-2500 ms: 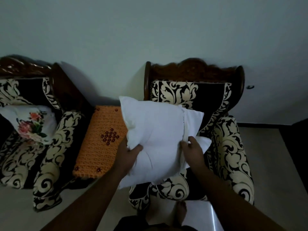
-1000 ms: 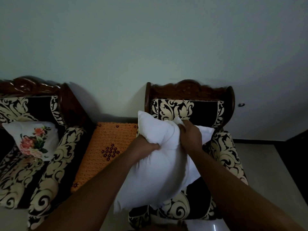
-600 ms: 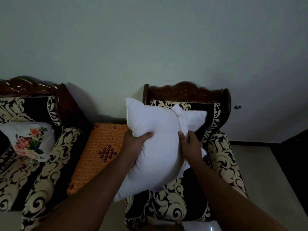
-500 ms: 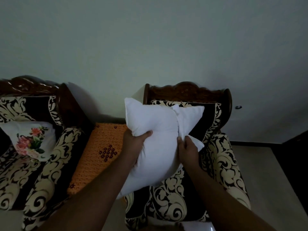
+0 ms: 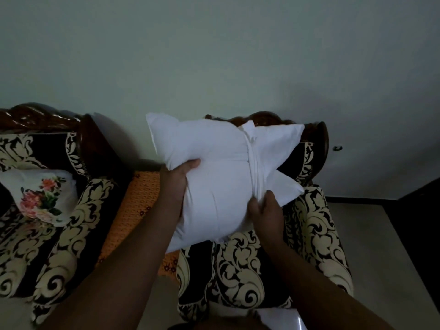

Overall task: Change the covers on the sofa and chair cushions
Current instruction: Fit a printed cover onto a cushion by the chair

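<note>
I hold a plump white cushion [image 5: 214, 167] in a plain white cover up in front of the armchair [image 5: 316, 236], which is upholstered in black with cream scrolls. My left hand [image 5: 177, 179] grips the cushion's left edge, thumb on the front. My right hand [image 5: 265, 210] pinches the cover's bunched seam near the lower right, where loose flaps of cover stick out. On the sofa [image 5: 54, 246] at the left lies a white cushion with a flower print [image 5: 40, 194].
An orange crocheted cloth [image 5: 133, 210] covers a small table between the sofa and the armchair. A pale wall rises behind both. Bare pale floor [image 5: 381, 258] lies to the right, with a dark edge at the far right. Something white [image 5: 278, 317] lies on the floor by the chair's front.
Both hands have lifted the white cushion slightly higher, in front of the chair's backrest. My right hand now bunches the seam more tightly near the lower right.
</note>
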`<state>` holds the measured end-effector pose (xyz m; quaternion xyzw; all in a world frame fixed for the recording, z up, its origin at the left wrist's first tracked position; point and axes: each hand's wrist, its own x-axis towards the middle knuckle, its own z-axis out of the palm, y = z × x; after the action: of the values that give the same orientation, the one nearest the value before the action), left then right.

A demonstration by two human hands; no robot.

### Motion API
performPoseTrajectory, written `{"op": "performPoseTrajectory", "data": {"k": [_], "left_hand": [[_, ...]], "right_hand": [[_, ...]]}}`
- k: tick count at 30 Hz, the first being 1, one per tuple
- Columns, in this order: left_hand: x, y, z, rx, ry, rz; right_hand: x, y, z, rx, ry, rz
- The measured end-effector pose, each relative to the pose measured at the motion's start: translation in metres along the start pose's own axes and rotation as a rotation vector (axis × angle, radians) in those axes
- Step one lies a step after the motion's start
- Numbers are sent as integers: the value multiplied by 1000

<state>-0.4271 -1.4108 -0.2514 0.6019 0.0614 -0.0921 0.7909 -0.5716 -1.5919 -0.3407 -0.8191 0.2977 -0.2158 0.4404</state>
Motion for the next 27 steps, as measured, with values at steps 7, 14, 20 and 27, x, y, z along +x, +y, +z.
{"op": "performPoseTrajectory", "data": {"k": [7, 14, 20, 27], "left_hand": [[-10, 7, 9, -59, -44, 43], [-19, -44, -45, 336, -161, -451], [-27, -62, -29, 263, -11, -363], [-13, -43, -6, 109, 221, -157]], "right_hand": [[-10, 14, 6, 183, -4, 138], [15, 7, 7, 281, 33, 238], [10, 20, 4, 135, -198, 140], [-14, 52, 4, -400, -358, 172]]}}
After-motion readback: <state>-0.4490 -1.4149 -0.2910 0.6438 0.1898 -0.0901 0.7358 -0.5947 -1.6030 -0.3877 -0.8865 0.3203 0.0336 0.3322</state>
